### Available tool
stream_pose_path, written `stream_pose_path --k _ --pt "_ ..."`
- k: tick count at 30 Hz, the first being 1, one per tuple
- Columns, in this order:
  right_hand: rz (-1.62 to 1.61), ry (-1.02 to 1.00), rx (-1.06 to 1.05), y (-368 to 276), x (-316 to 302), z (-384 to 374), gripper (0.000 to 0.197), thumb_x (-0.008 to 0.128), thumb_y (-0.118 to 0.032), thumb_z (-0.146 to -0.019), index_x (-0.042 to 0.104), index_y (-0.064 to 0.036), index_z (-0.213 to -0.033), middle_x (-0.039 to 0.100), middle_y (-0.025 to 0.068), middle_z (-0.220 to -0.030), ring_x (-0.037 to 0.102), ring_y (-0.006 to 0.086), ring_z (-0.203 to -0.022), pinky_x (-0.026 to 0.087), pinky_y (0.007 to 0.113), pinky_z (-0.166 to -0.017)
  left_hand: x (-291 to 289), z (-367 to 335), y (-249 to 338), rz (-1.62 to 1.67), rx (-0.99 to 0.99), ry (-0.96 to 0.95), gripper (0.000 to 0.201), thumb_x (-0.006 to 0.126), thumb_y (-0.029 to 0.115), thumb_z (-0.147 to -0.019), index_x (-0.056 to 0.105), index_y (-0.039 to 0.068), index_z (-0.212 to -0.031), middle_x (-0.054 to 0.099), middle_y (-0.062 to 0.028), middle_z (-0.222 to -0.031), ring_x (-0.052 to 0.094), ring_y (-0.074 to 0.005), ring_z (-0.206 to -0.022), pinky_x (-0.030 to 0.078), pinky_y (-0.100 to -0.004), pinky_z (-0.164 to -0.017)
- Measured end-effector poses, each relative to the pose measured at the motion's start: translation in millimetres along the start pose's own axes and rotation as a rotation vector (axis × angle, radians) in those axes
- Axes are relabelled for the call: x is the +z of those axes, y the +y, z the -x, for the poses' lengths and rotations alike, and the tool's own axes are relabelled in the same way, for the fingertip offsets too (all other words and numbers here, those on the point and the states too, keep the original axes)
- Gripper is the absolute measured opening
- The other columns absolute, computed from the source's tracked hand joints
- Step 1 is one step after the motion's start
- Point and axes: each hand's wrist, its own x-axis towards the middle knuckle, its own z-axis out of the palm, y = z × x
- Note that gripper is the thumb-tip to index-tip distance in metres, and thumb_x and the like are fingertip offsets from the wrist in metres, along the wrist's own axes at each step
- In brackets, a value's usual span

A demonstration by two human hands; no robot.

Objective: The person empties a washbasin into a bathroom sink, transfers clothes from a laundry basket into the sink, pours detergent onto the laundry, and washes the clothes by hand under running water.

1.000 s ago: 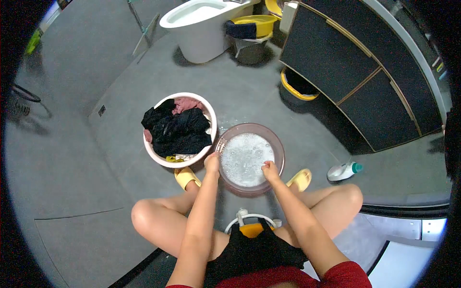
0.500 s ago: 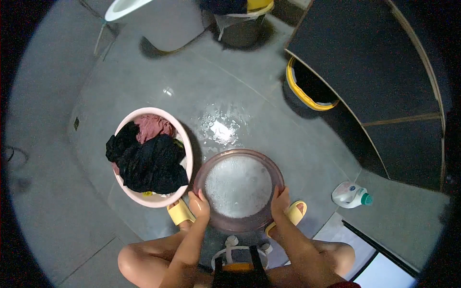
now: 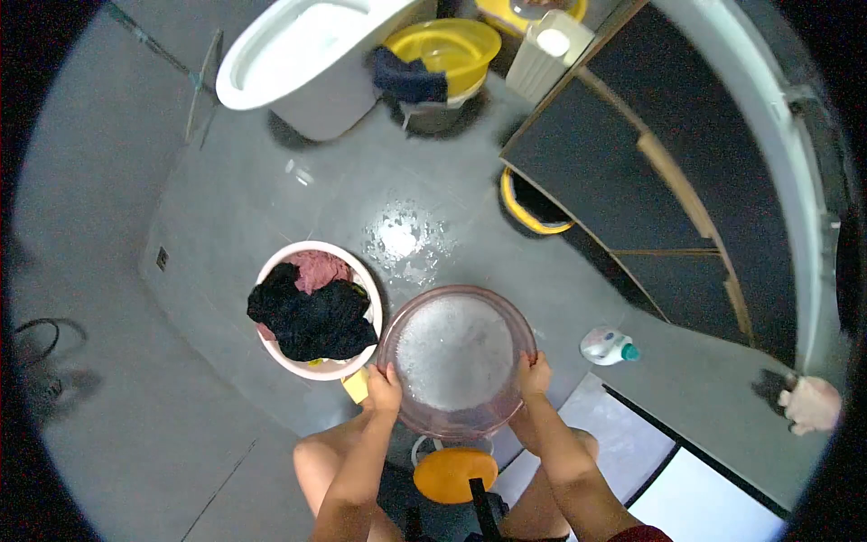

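Both hands full: left hand point(image 3: 383, 390) and right hand point(image 3: 535, 373) grip opposite sides of the translucent pinkish basin point(image 3: 456, 425), sudsy water point(image 3: 454, 352) inside. Basin's in front of the person, right of the pale tub point(image 3: 339, 371) of clothes point(image 3: 322, 318) — can't tell if it's off the floor point(image 3: 226, 217). White bottle point(image 3: 603, 346) — farther right.

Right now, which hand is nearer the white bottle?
Right. The right hand holds the basin left of the white bottle; the left hand grips the opposite side, farther away.
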Motion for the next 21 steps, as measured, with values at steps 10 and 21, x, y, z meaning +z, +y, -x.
stream_pose_path --k 10,21 --pt "-0.354 0.140 0.044 -127 -294 82 0.023 0.064 -0.022 -0.073 0.059 -0.0011 -0.082 0.058 0.0109 -0.065 0.054 0.0216 -0.057 0.043 0.032 -0.056 -261 57 257 0.340 0.221 -0.019 0.018 0.061 0.013 -0.076 0.047 0.003 -0.073 0.045 -0.0051 -0.059 0.042 -0.0144 -0.053 0.039 -0.0293 -0.053" --pt "-0.865 0.173 -0.140 -143 -476 59 0.023 0.062 -0.014 -0.074 0.059 0.0025 -0.090 0.060 0.0054 -0.070 0.054 0.0122 -0.064 0.043 0.026 -0.062 -351 102 442 0.608 0.294 -0.140 0.020 0.059 0.016 -0.080 0.048 0.003 -0.069 0.045 0.0023 -0.061 0.039 -0.0069 -0.057 0.035 -0.0225 -0.053"
